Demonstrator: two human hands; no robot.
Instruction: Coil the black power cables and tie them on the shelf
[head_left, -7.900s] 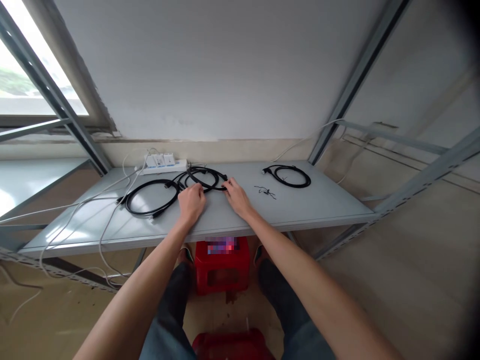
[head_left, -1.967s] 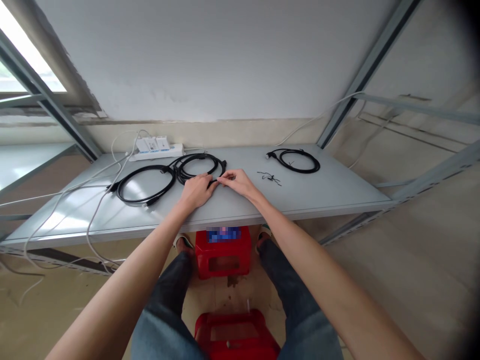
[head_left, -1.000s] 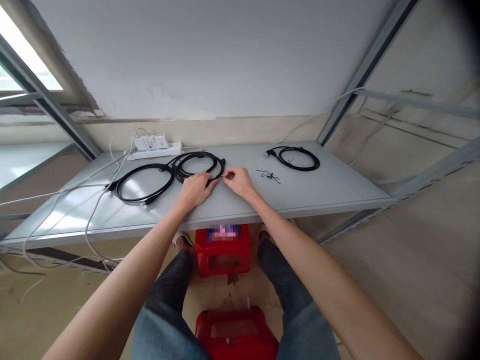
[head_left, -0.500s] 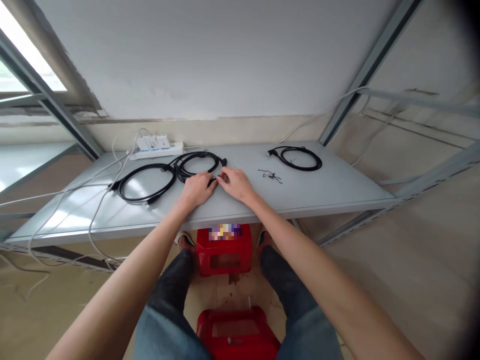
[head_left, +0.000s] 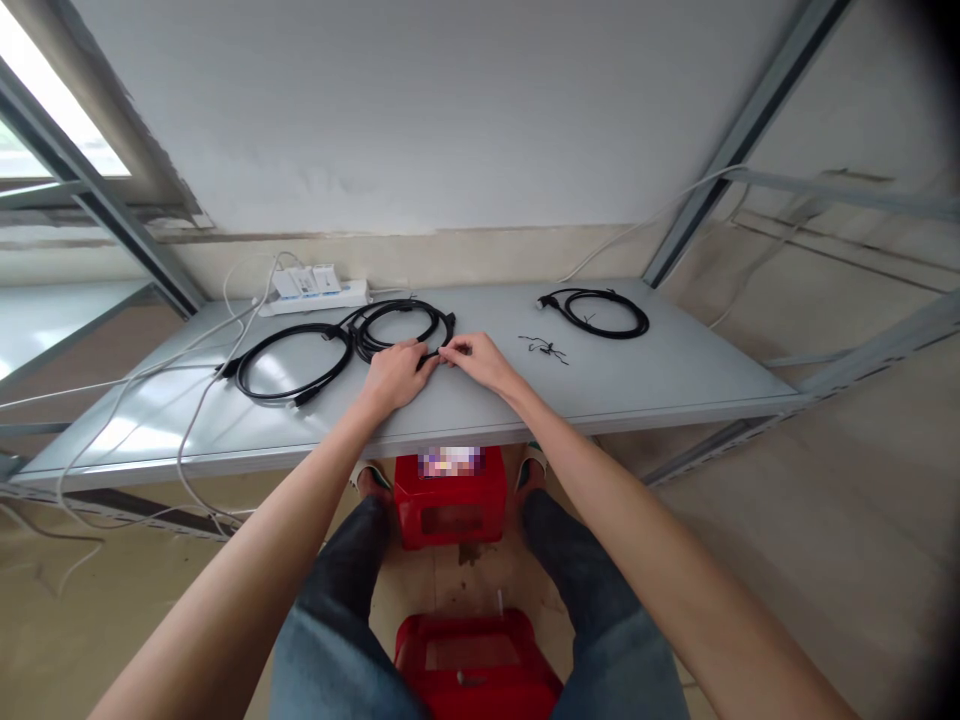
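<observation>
- Pinch of right hand (head_left: 480, 358) fingers (head_left: 450, 350) on rim of coiled black cable (head_left: 397, 322), no longer flat as half a second ago.
- Same clamp of left hand (head_left: 394, 372) on that cable, unmoved.

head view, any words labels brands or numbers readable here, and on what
No text can be read.
Red stool: its label is blurred out, unreadable.
Chargers on the power strip: blue marks, too small to read.
Black cable: no print visible.
</observation>
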